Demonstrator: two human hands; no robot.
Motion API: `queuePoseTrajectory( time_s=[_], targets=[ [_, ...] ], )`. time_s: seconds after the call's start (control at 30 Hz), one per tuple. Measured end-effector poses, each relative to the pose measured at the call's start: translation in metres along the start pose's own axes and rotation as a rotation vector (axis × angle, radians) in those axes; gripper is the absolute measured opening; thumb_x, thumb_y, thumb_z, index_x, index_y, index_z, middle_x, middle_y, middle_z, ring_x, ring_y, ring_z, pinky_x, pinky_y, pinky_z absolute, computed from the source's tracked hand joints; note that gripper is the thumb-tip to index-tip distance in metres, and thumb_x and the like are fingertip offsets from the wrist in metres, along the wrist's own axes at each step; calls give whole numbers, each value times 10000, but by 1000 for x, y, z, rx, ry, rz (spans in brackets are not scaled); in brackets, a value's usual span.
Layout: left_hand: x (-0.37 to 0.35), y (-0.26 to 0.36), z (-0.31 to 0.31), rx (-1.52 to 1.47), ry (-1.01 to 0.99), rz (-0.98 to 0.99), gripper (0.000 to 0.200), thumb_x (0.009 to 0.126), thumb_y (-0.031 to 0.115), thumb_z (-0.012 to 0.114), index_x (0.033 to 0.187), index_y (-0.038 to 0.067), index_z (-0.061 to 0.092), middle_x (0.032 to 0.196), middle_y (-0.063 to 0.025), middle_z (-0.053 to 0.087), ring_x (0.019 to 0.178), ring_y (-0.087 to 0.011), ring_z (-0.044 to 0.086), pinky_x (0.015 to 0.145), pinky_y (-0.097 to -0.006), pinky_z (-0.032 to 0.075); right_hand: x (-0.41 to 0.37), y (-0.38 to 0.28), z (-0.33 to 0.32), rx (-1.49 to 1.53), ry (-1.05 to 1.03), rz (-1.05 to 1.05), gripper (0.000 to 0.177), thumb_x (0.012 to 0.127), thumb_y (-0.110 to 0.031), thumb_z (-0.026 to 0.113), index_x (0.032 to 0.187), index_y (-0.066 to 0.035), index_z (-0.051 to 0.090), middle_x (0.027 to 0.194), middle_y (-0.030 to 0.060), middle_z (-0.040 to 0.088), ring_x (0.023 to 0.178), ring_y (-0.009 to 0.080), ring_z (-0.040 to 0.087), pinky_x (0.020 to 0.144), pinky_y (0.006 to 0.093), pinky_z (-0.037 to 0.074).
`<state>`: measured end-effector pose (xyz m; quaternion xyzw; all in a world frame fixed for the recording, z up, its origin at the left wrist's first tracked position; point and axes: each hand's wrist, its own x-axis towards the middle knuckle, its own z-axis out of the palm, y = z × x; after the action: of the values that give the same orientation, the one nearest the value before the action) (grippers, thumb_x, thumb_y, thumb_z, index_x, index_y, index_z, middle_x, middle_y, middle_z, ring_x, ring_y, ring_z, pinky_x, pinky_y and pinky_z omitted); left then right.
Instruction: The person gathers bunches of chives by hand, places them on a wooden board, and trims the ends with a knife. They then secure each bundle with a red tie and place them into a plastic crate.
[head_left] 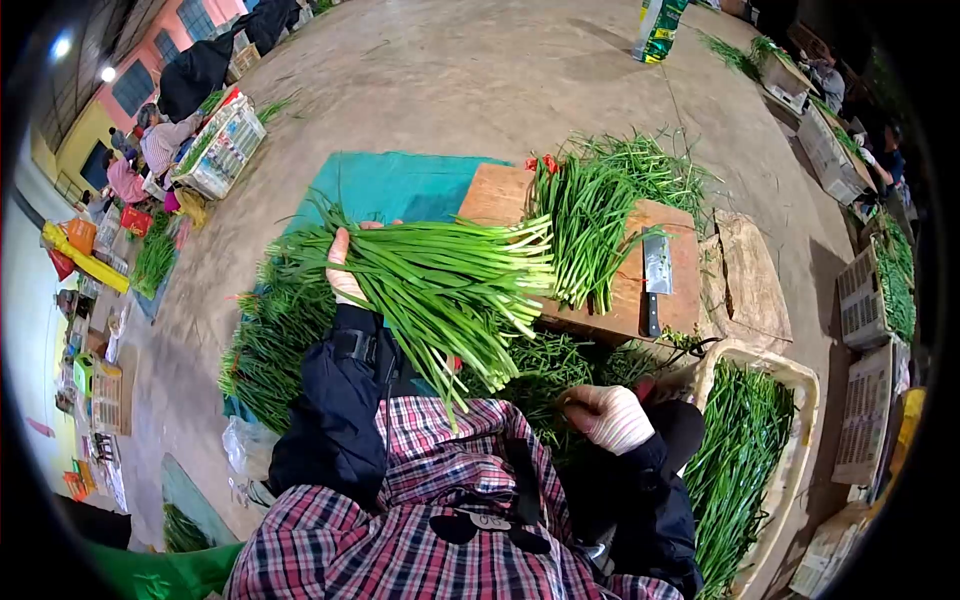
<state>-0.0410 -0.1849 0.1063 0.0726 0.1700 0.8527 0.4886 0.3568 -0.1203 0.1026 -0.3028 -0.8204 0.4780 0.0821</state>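
The bunch of garlic chives (450, 275) is held up before the person's lap, lying roughly sideways, its pale cut ends fanned toward the right and its green leaves trailing to the left. The left hand (344, 278), wrapped in pale tape, is clamped on the leafy part: one digit shows along the near left side of the bunch, a fingertip shows at its upper edge, and the leaves hide the other fingers. The pale ends stick out well past the fingers, and some leaves droop toward the lap.

The right hand (608, 415), also taped, is near the right thigh, apart from the bunch. Its fingers are curled together; whether anything thin is pinched between them cannot be told.

Beyond the bunch stands a wooden board (678, 300), partly covered by a loose heap of chives (588, 230). A cleaver (656, 280) lies to the right of that heap, its handle toward the person. Red ties (543, 162) show at the heap's far left edge. A darker pile of greens (270, 345) lies left of the left arm, beside a teal sheet (362, 180) on the floor. To the right of the right hand, a pale plastic crate (808, 395) holds more long green leaves. The person wears a plaid garment (390, 545) over dark sleeves.
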Motion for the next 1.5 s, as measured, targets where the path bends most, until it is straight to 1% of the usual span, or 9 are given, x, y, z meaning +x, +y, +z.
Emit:
queuePoseTrajectory(
  time_s=[0.17,0.3,0.4,0.53,0.63,0.7,0.8,1.07,1.5],
  targets=[
    [-8,-18,29,20,-153,25,329,898,359,545,906,36,611,896,-95,652,1060,-351,558,936,-536,436,31,-16,13,872,144,184,447,868,-229,649,1238,1,548,673,6,582,535,109,547,491,236,410],
    [-11,-48,66,-17,-194,-23,243,882,312,580,894,74,626,942,-93,643,1020,-310,591,907,-517,468,77,13,65,1349,153,84,205,890,-146,592,1047,-14,599,576,67,569,467,173,526,492,293,439],
    [-9,-46,82,-134,-58,-218,194,850,246,617,918,65,637,995,-136,653,954,-322,624,825,-496,524,63,1,61,1446,131,69,298,886,-201,599,1107,-2,575,525,61,526,408,171,469,465,312,433],
    [3,-53,66,244,-187,-359,253,841,216,622,984,7,613,977,-145,651,920,-273,641,777,-434,543,35,46,42,976,103,191,264,874,-199,632,1034,11,630,615,74,598,512,181,575,543,312,480],
    [4,-71,61,570,-406,-171,273,822,245,637,959,9,623,923,-112,658,888,-235,631,791,-381,508,13,45,2,-189,49,126,313,811,-220,677,1043,-11,658,818,99,685,694,157,634,656,277,505],
    [-9,-75,81,788,-645,-92,303,801,277,662,957,18,646,901,-79,668,894,-202,622,835,-353,479,12,11,-32,26,156,83,259,846,-181,648,1004,24,656,752,77,655,680,142,612,633,269,498],
    [-17,-95,57,834,-559,-70,383,767,198,733,1102,37,641,1045,-72,673,1008,-197,604,905,-354,452,14,-57,-70,459,341,-7,230,867,-137,623,1002,49,639,744,75,639,676,141,595,624,272,488],
    [-34,-115,53,1118,-749,-163,481,799,151,711,1236,63,528,1198,-61,582,1107,-187,533,950,-360,440,35,-155,-114,410,421,-318,192,860,-119,584,976,26,635,755,68,627,701,134,577,677,273,479],
    [-53,-134,7,1263,-816,-236,524,800,76,696,1286,77,501,1233,-55,567,1095,-167,531,961,-340,430,99,-105,-59,286,73,136,385,822,-268,715,1025,47,625,751,32,624,593,92,539,555,237,458]
  ],
)
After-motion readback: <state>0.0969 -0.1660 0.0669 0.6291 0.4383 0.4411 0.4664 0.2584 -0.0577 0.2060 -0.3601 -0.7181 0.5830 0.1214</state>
